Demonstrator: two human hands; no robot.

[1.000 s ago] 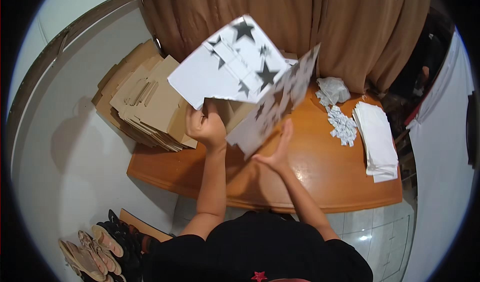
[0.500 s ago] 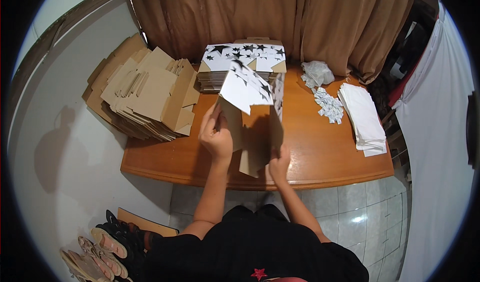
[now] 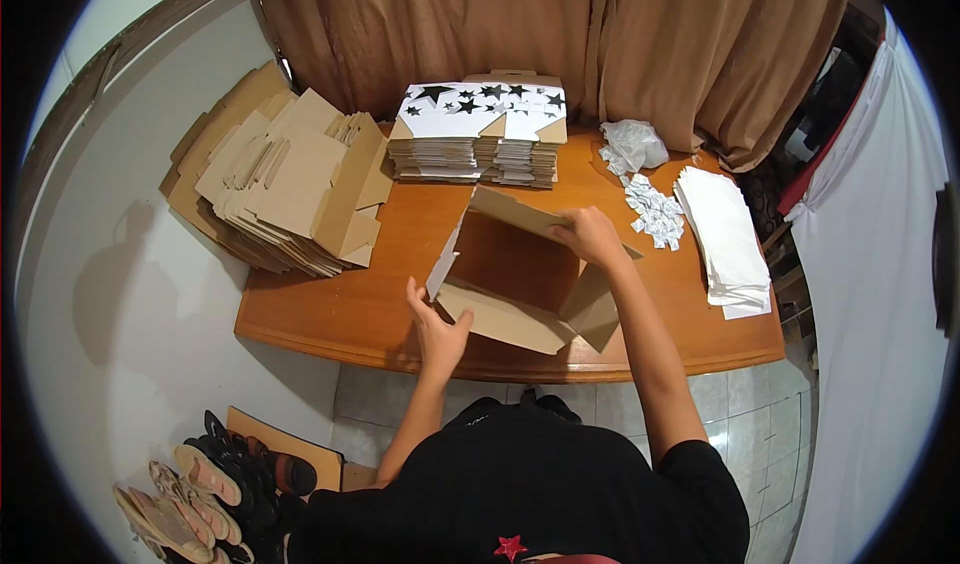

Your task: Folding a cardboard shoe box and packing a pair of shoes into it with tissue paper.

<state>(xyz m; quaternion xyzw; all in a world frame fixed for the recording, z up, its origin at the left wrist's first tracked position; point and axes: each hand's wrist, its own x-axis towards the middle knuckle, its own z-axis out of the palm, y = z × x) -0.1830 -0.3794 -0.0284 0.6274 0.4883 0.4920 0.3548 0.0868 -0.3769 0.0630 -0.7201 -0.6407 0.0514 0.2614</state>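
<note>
An unfolded cardboard box (image 3: 510, 322), brown inside and white on its left side, stands over the table like a four-walled frame. Its middle is open, showing the wood through it. My right hand (image 3: 590, 236) reaches across to the far right and pinches the top edge of the far wall. At the near left corner is my left hand (image 3: 440, 342), its thumb and fingers spread apart beside the white side. Whether its fingertips touch the cardboard I cannot tell. Beyond the box lies a stack of flattened boxes (image 3: 435, 154), white with black stars on top.
A tall leaning pile of flat brown cartons (image 3: 290, 179) fills the left of the wooden table (image 3: 330, 314). Toward the right are a clear plastic bag (image 3: 634, 147), a heap of small white packets (image 3: 655, 214) and a stack of white sheets (image 3: 722, 239). Shoes (image 3: 200, 494) stand lower left.
The box has turned and tilted, so its inside now faces up. My right hand has moved from the near side to the far wall. My left hand has loosened its grip and dropped lower.
</note>
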